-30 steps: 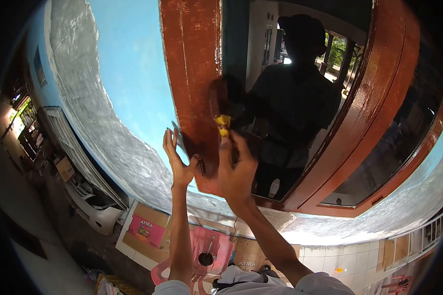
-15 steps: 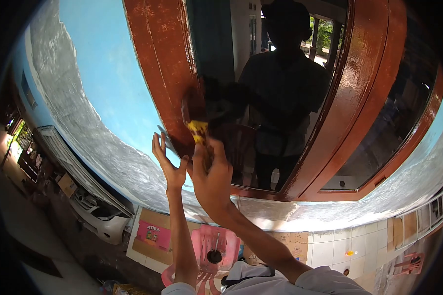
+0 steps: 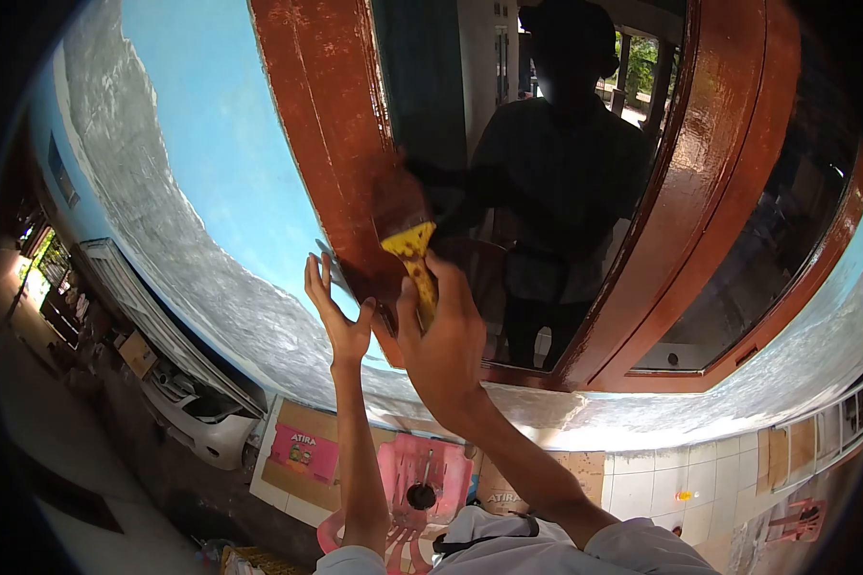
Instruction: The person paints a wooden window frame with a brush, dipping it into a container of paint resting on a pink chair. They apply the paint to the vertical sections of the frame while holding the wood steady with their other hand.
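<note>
My right hand (image 3: 448,347) is closed around the handle of a paintbrush (image 3: 412,241), yellow with brown paint stains. Its dark bristles lie against the reddish-brown window frame (image 3: 331,105), beside the dark glass pane (image 3: 556,192). To the left, my left hand (image 3: 340,321) is open, fingers stretched upward at the edge where the frame meets the light-blue wall (image 3: 216,125). Nothing shows in that hand. Glossy brown paint covers the frame strip on the right, while the left strip looks duller and patchy towards the top.
Below stands a pink plastic chair (image 3: 385,470) with a dark paint pot (image 3: 421,495) on its seat. Flattened cardboard (image 3: 297,446) lies on the white tiled floor (image 3: 633,494). A car (image 3: 197,422) is at the lower left, and a white metal rack (image 3: 829,422) at the right.
My right hand and the brush have moved a little right, and the brush now shows its wide side, tilted. My left hand stays nearly in place at the frame's edge.
</note>
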Action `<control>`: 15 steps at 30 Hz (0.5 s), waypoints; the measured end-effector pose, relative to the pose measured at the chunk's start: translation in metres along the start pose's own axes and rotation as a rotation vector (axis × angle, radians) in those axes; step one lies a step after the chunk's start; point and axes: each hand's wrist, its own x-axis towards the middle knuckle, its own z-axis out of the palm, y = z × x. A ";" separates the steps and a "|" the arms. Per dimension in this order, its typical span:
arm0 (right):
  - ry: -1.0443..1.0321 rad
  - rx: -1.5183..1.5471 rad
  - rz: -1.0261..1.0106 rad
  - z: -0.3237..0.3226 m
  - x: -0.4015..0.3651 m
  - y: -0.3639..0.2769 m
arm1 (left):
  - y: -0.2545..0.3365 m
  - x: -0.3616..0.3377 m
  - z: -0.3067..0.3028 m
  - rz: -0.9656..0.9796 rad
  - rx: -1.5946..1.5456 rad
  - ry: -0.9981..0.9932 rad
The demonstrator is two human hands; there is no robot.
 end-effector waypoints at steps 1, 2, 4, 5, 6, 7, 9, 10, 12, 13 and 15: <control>-0.028 -0.012 0.025 -0.005 -0.008 0.000 | 0.001 -0.001 0.000 -0.003 -0.001 -0.008; -0.054 -0.024 0.047 -0.010 -0.014 -0.001 | 0.001 -0.001 -0.001 0.022 0.019 -0.009; -0.068 -0.029 0.059 -0.017 -0.018 -0.003 | 0.001 -0.001 -0.001 0.015 0.007 -0.009; -0.054 -0.022 0.042 -0.019 -0.018 -0.004 | 0.001 -0.001 0.000 0.013 0.001 -0.007; -0.041 -0.016 0.026 -0.021 -0.017 -0.006 | 0.001 0.000 -0.001 0.019 0.013 -0.008; -0.019 -0.032 0.001 -0.021 -0.013 -0.009 | 0.000 0.000 -0.001 0.024 0.025 -0.010; 0.026 -0.065 -0.048 -0.020 0.002 -0.014 | 0.001 -0.001 -0.002 0.025 0.032 -0.015; 0.033 -0.068 -0.065 -0.017 0.008 -0.013 | 0.001 -0.001 -0.002 0.024 0.026 -0.015; 0.044 -0.072 -0.104 -0.009 0.016 -0.009 | 0.001 0.000 -0.002 0.022 0.023 -0.015; 0.025 -0.080 -0.094 -0.008 0.015 -0.007 | 0.001 0.000 -0.002 0.021 0.026 -0.016; -0.012 -0.095 -0.074 -0.004 0.014 -0.003 | 0.002 -0.001 -0.002 0.019 0.030 -0.014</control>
